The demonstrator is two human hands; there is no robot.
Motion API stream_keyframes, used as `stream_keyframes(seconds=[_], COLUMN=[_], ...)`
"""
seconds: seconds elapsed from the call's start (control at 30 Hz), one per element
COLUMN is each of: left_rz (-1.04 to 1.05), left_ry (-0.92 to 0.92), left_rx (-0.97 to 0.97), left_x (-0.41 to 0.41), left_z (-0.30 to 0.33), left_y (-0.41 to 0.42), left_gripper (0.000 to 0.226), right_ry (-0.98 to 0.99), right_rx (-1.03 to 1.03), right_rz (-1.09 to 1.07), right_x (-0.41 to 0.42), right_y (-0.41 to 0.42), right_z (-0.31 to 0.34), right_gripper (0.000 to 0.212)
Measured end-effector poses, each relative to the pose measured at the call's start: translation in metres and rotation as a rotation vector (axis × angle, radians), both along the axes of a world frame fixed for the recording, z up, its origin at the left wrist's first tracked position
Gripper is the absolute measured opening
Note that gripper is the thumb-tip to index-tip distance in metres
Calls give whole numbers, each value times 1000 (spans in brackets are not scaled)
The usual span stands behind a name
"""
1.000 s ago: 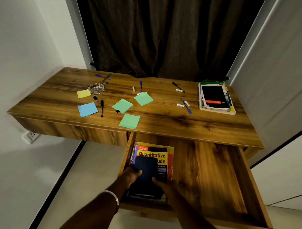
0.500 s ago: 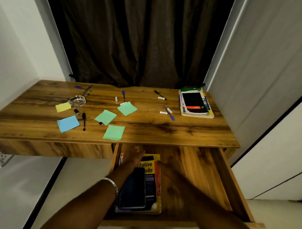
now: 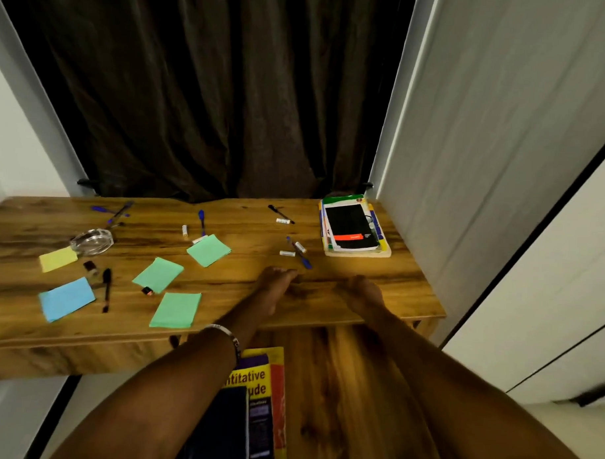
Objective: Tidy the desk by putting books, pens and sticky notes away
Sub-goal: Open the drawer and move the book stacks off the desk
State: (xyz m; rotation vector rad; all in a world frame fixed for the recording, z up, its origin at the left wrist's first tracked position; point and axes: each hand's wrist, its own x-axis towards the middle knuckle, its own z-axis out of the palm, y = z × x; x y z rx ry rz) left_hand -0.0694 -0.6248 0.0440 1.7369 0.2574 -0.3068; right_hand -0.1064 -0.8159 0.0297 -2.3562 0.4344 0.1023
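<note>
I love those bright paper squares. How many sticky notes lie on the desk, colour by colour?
Green sticky notes: 3
Blue sticky note: 1
Yellow sticky note: 1
Total: 5, all lying on the desk

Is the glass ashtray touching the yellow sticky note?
Touching: in the head view the clear glass ashtray overlaps the far corner of the yellow sticky note, with no desk showing between them.

Bare forearms; silver bangle [image 3: 226, 333] on left wrist.
</note>
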Motion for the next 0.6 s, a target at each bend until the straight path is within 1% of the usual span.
stream_keyframes(seconds=[0.07,0.1,0.17,0.23,0.27,0.47,0.6], left_rz=[-10,-13,6,34,42,39,26], left_ry=[-1,4,8,31,30,43,57], left_rx=[21,31,24,29,30,11,15], left_x=[18,27,45,62,70,115,139], left_z=[1,3,6,7,7,5,1], left_y=[-16,-25,-44,-60,-68,-118,-140], left_gripper=[24,25,19,23,22,13,14], right_ry=[9,-1,-28,-38,-41,-14,21], right_rx=[37,58,76,74,67,50,161], right_rz=[-17,-26,-41,-40,-37,-55,-89], right_x=[20,29,49,64,72,125,149], right_y=[-20,-30,-52,-69,-78,-137,-162], right_z=[4,6,6,8,8,0,-11], right_gripper=[41,42,43,42,42,53,57])
